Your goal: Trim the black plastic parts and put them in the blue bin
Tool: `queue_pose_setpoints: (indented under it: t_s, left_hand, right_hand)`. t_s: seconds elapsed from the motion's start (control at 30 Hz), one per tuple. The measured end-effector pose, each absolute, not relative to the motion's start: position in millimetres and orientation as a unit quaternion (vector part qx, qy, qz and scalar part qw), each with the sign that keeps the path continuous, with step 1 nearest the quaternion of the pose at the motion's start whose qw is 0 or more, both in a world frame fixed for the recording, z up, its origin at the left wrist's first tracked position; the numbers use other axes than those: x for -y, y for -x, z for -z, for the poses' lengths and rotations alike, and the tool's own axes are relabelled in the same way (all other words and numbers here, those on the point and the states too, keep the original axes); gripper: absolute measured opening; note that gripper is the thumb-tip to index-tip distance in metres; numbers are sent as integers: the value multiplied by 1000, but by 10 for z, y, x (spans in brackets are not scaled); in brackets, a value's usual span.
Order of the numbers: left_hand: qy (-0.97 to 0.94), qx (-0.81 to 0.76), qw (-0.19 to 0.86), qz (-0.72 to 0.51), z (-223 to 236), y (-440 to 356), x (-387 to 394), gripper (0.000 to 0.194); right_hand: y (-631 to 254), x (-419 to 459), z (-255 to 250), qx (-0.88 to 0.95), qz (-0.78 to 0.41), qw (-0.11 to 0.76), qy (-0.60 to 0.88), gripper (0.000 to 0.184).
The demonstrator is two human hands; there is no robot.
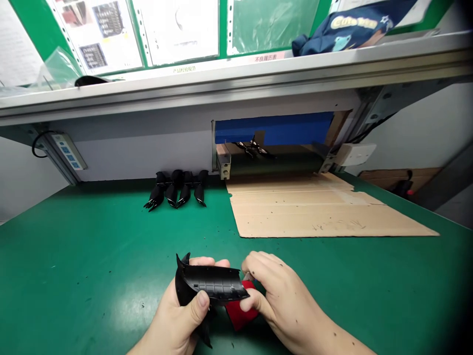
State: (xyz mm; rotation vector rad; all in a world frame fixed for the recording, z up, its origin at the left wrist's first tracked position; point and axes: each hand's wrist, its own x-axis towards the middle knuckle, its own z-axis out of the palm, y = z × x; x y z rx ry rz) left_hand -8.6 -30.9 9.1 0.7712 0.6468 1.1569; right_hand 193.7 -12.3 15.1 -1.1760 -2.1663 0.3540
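Note, at six o'clock, the curved black plastic shell [218, 285] pinched between thumb and fingers of the left hand [181, 313], with long axis nine-to-three o'clock and pointed end at the curled right hand [277, 286], of indeterminate grip.

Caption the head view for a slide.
Left hand holding a black part, right hand at its tip, over green tabletop.
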Motion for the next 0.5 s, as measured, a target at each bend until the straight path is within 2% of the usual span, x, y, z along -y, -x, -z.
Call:
queue_pose_setpoints:
  t_s: [0.1, 0.3, 0.5]
  left_hand:
    - [-339, -287, 729, -522, -90, 86, 319, 43]
    - [-320, -299, 731, -522, -104, 86, 337, 46]
    - [-328, -316, 721, -521, -110, 91, 335, 47]
  right_hand:
    - [-1922, 122, -168, 818, -88, 339, 457, 70]
    - [-1914, 126, -161, 830, 12, 295, 474, 74]
    - [-1896, 141, -161, 841, 19, 275, 465, 73]
